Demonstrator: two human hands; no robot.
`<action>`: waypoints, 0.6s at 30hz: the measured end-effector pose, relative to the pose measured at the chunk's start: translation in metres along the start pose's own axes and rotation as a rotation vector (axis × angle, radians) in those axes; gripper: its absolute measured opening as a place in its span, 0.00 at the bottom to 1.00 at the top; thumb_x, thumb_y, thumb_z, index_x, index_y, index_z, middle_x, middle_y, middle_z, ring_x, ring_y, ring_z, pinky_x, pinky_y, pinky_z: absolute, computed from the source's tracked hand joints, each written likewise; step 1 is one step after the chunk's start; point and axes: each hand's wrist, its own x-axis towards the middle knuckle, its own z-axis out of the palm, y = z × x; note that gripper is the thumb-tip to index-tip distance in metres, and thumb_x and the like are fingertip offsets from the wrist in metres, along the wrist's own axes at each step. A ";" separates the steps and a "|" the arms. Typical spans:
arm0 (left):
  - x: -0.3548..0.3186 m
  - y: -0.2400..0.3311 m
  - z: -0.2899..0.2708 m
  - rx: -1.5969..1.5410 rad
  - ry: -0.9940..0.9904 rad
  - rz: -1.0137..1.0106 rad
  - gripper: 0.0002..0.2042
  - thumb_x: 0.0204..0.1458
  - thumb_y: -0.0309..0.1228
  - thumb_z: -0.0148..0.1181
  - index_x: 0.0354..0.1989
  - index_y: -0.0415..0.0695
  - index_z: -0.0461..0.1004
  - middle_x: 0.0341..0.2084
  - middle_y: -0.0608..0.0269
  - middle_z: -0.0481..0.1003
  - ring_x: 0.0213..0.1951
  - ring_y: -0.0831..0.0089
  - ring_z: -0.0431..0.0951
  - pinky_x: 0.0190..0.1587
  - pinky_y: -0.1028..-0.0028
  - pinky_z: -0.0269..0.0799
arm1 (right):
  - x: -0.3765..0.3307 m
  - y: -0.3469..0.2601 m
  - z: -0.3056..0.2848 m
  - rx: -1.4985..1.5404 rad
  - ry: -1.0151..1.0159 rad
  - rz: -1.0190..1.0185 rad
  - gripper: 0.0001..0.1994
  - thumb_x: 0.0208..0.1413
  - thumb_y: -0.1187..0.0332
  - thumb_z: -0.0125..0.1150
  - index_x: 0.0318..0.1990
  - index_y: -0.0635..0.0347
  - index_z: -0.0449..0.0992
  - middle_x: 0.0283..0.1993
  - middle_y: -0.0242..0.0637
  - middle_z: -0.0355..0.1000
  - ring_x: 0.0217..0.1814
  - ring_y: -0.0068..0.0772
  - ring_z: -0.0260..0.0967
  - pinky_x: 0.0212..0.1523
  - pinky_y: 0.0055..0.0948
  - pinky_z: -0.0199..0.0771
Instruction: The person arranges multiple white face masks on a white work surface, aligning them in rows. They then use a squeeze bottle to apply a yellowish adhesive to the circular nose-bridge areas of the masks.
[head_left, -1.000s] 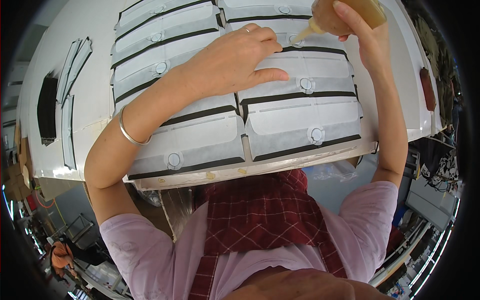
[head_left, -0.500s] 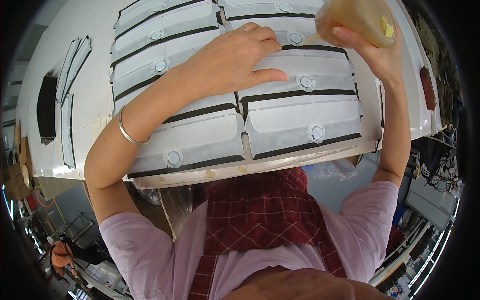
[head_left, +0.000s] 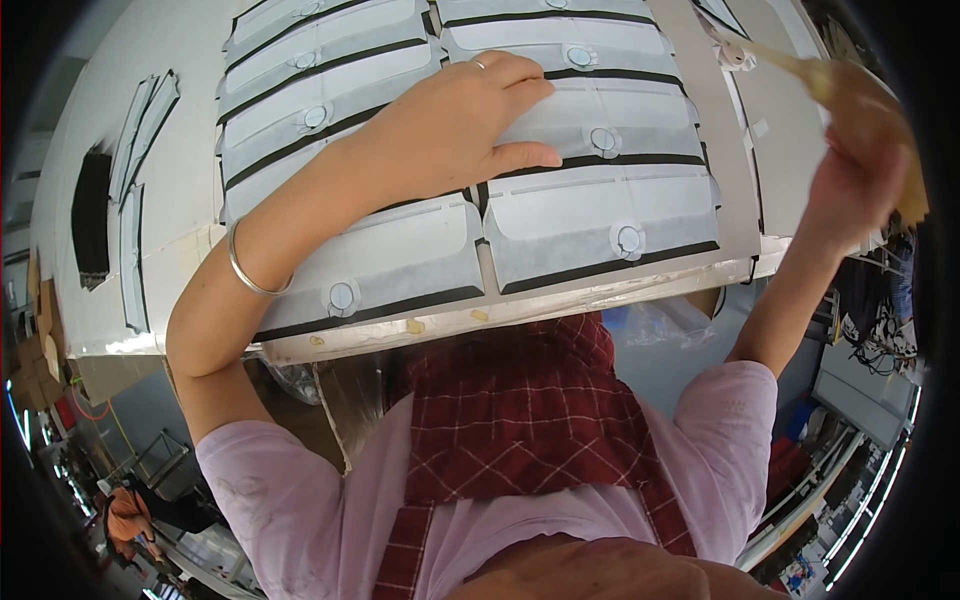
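My left hand (head_left: 455, 125) lies flat, fingers together, on white fabric pouches (head_left: 590, 215) with black edges and round snaps, laid in overlapping rows on a white table (head_left: 165, 170). A ring is on one finger and a silver bangle (head_left: 250, 275) on that wrist. My right hand (head_left: 850, 185) is raised at the table's right edge, closed around a soft yellowish squeeze bottle (head_left: 870, 100) whose long nozzle points left toward the far pouches.
Narrow white and black strips (head_left: 135, 200) lie at the table's left side beside a dark rectangular piece (head_left: 90, 215). Small glue blobs (head_left: 415, 326) dot the near table edge. Shelving and boxes stand on the floor below, left and right.
My right hand has swung the bottle away from the pouches to the right edge, and the nozzle now points left. The left hand stays pressed on the pouches.
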 end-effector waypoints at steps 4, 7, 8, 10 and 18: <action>-0.002 0.008 0.003 0.008 0.000 0.006 0.30 0.59 0.47 0.63 0.59 0.32 0.72 0.59 0.48 0.72 0.61 0.51 0.71 0.63 0.60 0.70 | -0.025 0.038 0.036 -0.137 -0.207 0.149 0.18 0.63 0.67 0.65 0.57 0.66 0.74 0.50 0.40 0.77 0.44 0.32 0.78 0.34 0.33 0.80; -0.006 0.005 0.003 0.056 -0.009 -0.014 0.31 0.59 0.48 0.62 0.59 0.31 0.72 0.59 0.48 0.72 0.61 0.51 0.71 0.64 0.60 0.70 | -0.038 0.040 0.071 -0.125 -0.406 0.192 0.21 0.57 0.64 0.72 0.54 0.64 0.74 0.47 0.36 0.77 0.44 0.26 0.75 0.40 0.28 0.78; -0.006 0.004 0.004 0.051 -0.006 -0.009 0.31 0.59 0.48 0.62 0.59 0.31 0.72 0.59 0.48 0.72 0.61 0.51 0.71 0.63 0.59 0.70 | -0.040 0.037 0.078 -0.155 -0.447 0.204 0.22 0.56 0.63 0.74 0.53 0.64 0.75 0.45 0.35 0.77 0.43 0.26 0.75 0.41 0.28 0.77; -0.006 0.003 0.005 0.043 -0.002 0.000 0.31 0.59 0.48 0.62 0.59 0.30 0.72 0.59 0.47 0.72 0.61 0.51 0.71 0.63 0.59 0.70 | -0.035 0.052 0.075 -0.289 -0.413 0.203 0.18 0.59 0.67 0.71 0.52 0.67 0.77 0.45 0.39 0.78 0.38 0.30 0.78 0.33 0.30 0.80; -0.006 0.001 0.006 0.046 0.006 0.004 0.31 0.59 0.48 0.62 0.58 0.30 0.72 0.59 0.47 0.71 0.61 0.51 0.71 0.63 0.59 0.71 | -0.036 0.050 0.077 -0.373 -0.441 0.195 0.20 0.55 0.64 0.75 0.50 0.65 0.78 0.42 0.36 0.79 0.37 0.28 0.78 0.35 0.28 0.79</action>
